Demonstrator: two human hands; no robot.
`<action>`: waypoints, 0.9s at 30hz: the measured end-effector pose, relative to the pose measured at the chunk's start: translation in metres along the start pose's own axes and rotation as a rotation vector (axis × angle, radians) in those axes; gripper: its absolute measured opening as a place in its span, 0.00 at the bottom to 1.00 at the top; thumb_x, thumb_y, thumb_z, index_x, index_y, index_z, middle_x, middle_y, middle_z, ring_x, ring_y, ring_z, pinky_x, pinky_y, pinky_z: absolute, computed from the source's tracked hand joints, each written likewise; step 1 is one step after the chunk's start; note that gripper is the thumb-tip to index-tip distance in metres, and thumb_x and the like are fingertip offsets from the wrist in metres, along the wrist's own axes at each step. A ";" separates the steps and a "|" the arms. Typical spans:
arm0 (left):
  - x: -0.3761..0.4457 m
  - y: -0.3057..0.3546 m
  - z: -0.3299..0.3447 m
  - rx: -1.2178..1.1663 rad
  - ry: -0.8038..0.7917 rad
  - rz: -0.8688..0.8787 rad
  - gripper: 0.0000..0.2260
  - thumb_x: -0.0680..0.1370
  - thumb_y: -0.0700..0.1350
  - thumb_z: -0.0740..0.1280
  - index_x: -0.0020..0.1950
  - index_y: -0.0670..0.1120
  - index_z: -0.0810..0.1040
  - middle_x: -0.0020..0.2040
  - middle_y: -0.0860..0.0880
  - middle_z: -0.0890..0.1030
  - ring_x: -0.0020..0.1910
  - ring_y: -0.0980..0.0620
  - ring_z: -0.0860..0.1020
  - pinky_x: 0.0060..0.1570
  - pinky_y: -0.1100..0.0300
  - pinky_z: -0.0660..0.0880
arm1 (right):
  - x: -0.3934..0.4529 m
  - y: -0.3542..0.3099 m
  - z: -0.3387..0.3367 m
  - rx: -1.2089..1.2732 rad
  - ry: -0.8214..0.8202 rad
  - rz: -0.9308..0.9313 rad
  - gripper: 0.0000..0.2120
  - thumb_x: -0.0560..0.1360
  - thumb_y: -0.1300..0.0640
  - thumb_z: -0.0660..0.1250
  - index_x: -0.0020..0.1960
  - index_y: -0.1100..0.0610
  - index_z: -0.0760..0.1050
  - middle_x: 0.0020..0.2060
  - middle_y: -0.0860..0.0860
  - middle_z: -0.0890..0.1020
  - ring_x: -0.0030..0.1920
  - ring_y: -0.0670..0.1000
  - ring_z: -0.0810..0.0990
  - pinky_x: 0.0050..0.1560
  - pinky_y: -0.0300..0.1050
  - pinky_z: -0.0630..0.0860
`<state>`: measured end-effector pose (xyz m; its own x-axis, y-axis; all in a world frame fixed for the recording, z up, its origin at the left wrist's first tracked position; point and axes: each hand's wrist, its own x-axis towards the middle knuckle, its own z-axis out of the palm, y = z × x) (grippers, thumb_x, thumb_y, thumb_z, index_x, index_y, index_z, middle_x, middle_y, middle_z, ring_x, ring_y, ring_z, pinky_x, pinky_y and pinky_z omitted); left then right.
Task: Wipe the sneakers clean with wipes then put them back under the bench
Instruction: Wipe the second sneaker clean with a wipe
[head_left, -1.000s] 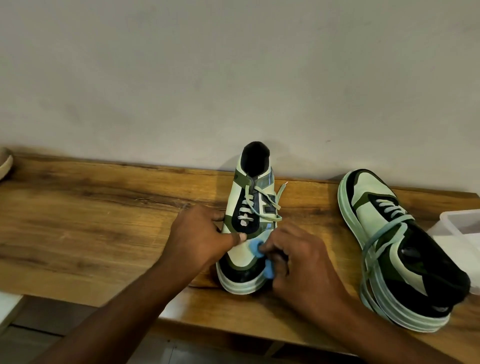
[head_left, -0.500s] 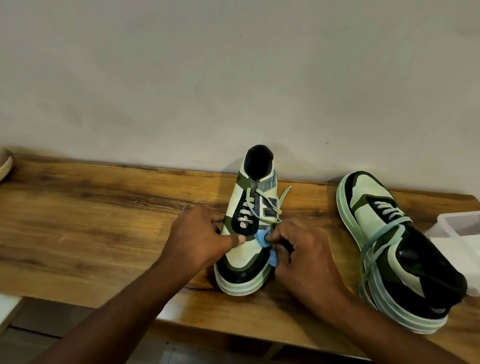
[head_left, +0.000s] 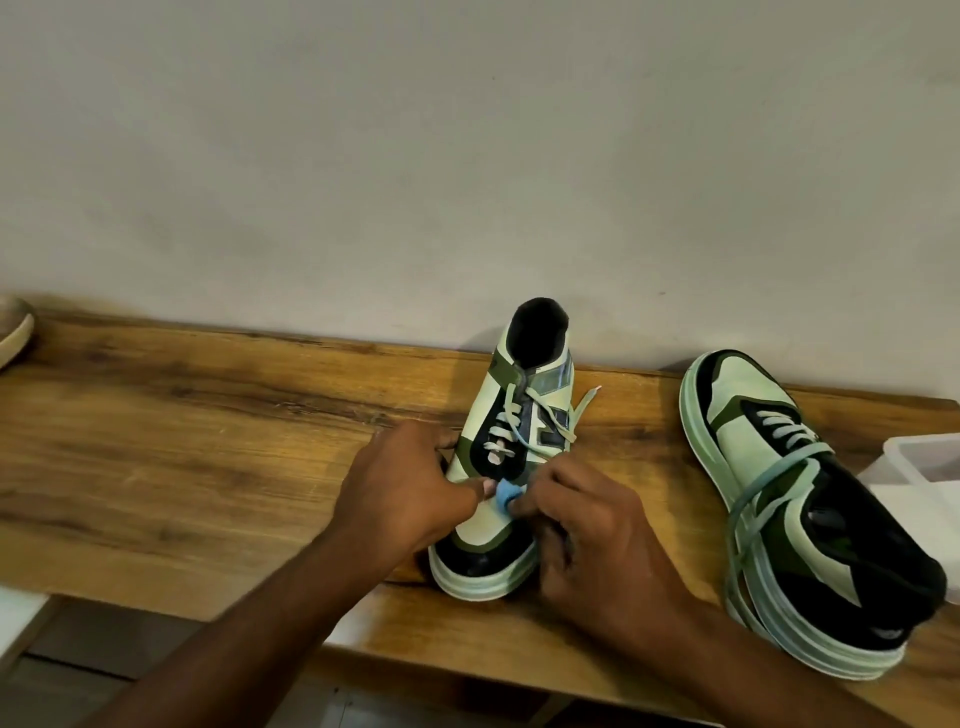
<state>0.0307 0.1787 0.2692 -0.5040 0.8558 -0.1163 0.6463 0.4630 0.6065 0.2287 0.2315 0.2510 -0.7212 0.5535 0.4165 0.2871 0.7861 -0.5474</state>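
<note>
Since the frame a second ago, the right hand (head_left: 592, 525) has carried the small crumpled blue wipe (head_left: 506, 491) from the toe cap up to the base of the lacing on the upright green, cream and black sneaker (head_left: 511, 457). The fingers are curled, pinching the wipe against the upper. The left hand (head_left: 410, 483) grips that sneaker's side, thumb laid across the toe box beside the wipe. The sneaker stands on the brown wooden bench (head_left: 208, 467), heel toward the wall. The matching second sneaker (head_left: 810, 509) lies tilted on its side, well to the right of the first. A clear plastic container (head_left: 919, 462) sits beyond it.
</note>
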 end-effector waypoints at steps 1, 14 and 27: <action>0.001 0.000 0.000 0.006 -0.004 0.000 0.18 0.69 0.59 0.80 0.58 0.61 0.85 0.45 0.60 0.87 0.44 0.60 0.85 0.47 0.55 0.84 | -0.002 -0.003 0.001 0.010 -0.041 -0.033 0.16 0.69 0.71 0.75 0.52 0.55 0.83 0.48 0.45 0.78 0.47 0.42 0.77 0.44 0.35 0.79; 0.003 0.001 -0.002 0.004 -0.080 0.028 0.20 0.71 0.56 0.80 0.63 0.61 0.84 0.50 0.59 0.87 0.46 0.61 0.84 0.46 0.57 0.84 | 0.001 -0.009 0.002 -0.038 -0.110 -0.048 0.13 0.71 0.66 0.74 0.53 0.55 0.82 0.48 0.46 0.78 0.46 0.43 0.76 0.44 0.38 0.79; 0.004 -0.001 -0.002 -0.095 -0.092 0.052 0.22 0.71 0.52 0.81 0.64 0.62 0.83 0.52 0.60 0.87 0.49 0.61 0.84 0.53 0.53 0.84 | 0.002 0.008 -0.004 -0.024 -0.042 -0.013 0.13 0.69 0.66 0.74 0.51 0.53 0.83 0.46 0.43 0.80 0.44 0.40 0.78 0.42 0.36 0.79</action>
<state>0.0267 0.1814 0.2690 -0.4137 0.8977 -0.1518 0.6111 0.3974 0.6845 0.2322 0.2406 0.2507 -0.7509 0.5312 0.3924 0.2922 0.8000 -0.5240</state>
